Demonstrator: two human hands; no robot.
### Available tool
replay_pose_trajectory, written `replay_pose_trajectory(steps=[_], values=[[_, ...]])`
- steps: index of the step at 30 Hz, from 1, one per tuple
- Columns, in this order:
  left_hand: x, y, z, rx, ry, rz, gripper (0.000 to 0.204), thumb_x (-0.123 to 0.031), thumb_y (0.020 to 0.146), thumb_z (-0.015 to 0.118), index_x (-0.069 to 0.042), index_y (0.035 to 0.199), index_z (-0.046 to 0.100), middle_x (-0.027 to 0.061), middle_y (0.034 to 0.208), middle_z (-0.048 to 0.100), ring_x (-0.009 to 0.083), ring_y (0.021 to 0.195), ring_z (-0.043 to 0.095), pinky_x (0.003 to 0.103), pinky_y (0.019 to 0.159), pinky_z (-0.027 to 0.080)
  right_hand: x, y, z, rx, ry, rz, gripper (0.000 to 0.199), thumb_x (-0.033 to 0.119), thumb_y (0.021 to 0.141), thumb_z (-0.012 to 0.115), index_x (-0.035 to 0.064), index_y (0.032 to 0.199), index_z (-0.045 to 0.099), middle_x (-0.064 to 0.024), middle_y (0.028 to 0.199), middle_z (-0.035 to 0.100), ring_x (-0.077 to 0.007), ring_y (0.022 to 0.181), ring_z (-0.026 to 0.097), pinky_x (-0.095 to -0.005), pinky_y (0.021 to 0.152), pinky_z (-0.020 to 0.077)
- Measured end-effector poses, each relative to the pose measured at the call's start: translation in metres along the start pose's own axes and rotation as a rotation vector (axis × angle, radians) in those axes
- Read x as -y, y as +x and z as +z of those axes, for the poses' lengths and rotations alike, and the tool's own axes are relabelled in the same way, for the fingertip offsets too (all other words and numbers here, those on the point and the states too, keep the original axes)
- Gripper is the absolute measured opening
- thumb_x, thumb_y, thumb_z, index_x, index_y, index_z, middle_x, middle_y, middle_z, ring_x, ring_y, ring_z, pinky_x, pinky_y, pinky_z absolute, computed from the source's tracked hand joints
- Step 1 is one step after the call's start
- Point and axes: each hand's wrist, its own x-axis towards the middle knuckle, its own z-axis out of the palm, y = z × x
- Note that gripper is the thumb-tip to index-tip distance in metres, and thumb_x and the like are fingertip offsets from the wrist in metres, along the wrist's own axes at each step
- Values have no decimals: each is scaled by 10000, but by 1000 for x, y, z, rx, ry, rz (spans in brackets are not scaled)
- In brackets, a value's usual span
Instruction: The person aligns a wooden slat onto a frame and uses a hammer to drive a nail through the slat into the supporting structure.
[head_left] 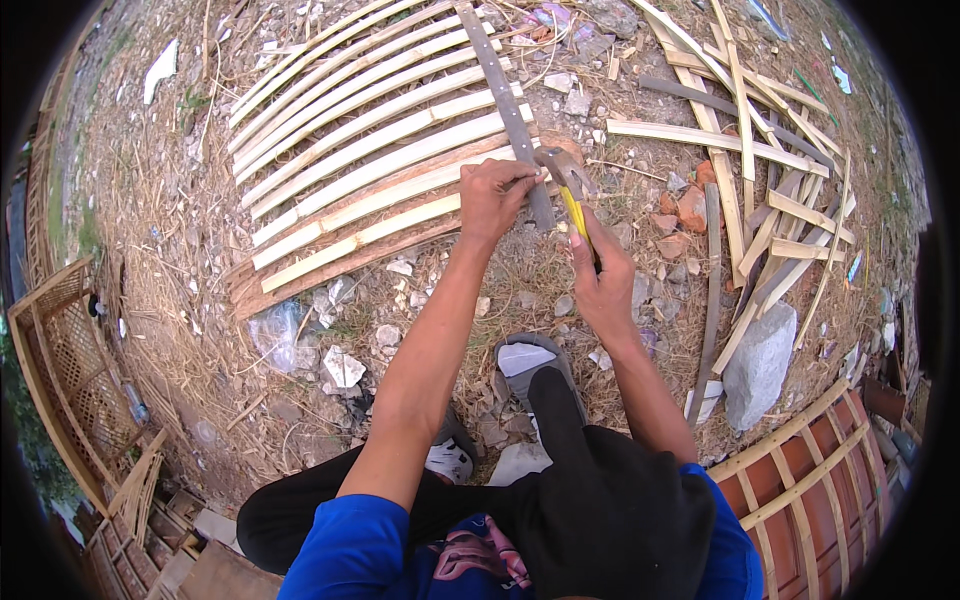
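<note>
My right hand is wrapped round the yellow handle of a hammer, whose metal head lies just beside my left fingertips. The left hand is closed in a pinch over the lower end of a dark flat strip with small dots along it. What sits between those fingers is too small to make out. Under that strip, pale wooden slats lie side by side in a row, their right ends meeting it. A rougher brown board forms the near edge of the row.
Loose wooden strips are heaped at the right, near a large grey stone and broken red brick. A slatted reddish panel lies lower right; a lattice frame stands left. Rubble and a clear plastic bag litter the dry ground.
</note>
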Motion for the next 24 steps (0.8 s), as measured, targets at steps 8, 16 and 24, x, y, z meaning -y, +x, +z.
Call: replay_pose_trajectory(steps=[8,16,24], values=[[-2,1,0,9,-28,-17,115,-133,749,792,-118,860,768,9,842,734,178,803,645,334,839,359,5,-2,-2,-13,31,14,359,128,970,566,10,1309,572,-204,982,667,-283,814,648,-369,752,500],[2,2,1,18,-2,-36,109,-163,758,794,-127,859,774,2,856,738,173,812,646,334,834,357,7,-1,-2,-29,-53,-100,359,124,981,542,1,1318,557,-198,948,654,-270,770,629,-353,704,495],[0,1,1,44,9,-60,106,-152,762,784,-132,866,774,1,863,738,174,837,651,344,842,364,-9,-1,4,-53,-77,-179,361,124,981,543,-20,1312,550,-220,972,652,-311,820,638,-388,766,495]])
